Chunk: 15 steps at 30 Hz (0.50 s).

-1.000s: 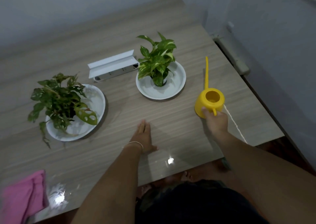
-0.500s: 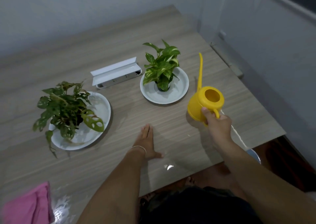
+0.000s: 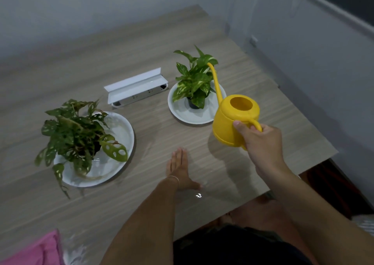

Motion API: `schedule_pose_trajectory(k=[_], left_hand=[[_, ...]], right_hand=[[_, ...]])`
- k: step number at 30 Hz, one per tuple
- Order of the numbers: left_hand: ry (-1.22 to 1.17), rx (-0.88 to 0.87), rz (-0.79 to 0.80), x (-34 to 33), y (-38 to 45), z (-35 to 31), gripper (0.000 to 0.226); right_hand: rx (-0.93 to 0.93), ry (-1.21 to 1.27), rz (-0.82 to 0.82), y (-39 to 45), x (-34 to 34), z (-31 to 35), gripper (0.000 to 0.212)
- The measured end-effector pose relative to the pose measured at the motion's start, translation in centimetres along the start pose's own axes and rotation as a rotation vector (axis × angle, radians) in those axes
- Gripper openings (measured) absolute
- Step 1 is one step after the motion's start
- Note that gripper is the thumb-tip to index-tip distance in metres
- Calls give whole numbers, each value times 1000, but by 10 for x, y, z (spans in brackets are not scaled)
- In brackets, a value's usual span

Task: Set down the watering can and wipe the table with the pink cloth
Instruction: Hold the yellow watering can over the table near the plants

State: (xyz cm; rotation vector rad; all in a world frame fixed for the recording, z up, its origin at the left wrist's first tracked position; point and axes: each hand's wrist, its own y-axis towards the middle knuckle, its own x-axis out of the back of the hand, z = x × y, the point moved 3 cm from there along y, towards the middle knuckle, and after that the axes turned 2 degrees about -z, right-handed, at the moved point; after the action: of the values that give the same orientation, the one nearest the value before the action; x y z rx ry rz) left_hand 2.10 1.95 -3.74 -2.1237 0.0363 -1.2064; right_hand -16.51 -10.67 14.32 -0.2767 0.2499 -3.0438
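Observation:
A yellow watering can (image 3: 228, 121) hangs in the air above the wooden table (image 3: 232, 173), right of centre. My right hand (image 3: 261, 141) grips its handle. Its long thin spout points up and back over the small green plant (image 3: 195, 76). My left hand (image 3: 179, 166) rests flat on the table, palm down, fingers straight. The pink cloth (image 3: 36, 251) lies at the near left corner, partly cut off by the frame edge.
The small plant stands on a white plate (image 3: 190, 116). A bigger leafy plant (image 3: 77, 131) sits on a larger white plate (image 3: 121, 157) at the left. A white power strip box (image 3: 136, 88) lies behind them. Wet patches glisten near the cloth. The table's right edge is close.
My right hand has lifted the watering can off the table and carried it left, toward the small plant. The left hand has stayed flat on the table.

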Motion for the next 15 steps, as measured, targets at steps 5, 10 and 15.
schedule_pose_trajectory(k=[5,10,15], left_hand=[[5,5,9,0,1,1,153],[-3,10,0,0,0,1,155],[-11,12,-12,0,-1,2,155]], right_hand=[[14,-13,-24,-20,-7,14,44],[9,-13,-8,-34,-23,15,54],[3,-28,-10,-47,-24,22,53]])
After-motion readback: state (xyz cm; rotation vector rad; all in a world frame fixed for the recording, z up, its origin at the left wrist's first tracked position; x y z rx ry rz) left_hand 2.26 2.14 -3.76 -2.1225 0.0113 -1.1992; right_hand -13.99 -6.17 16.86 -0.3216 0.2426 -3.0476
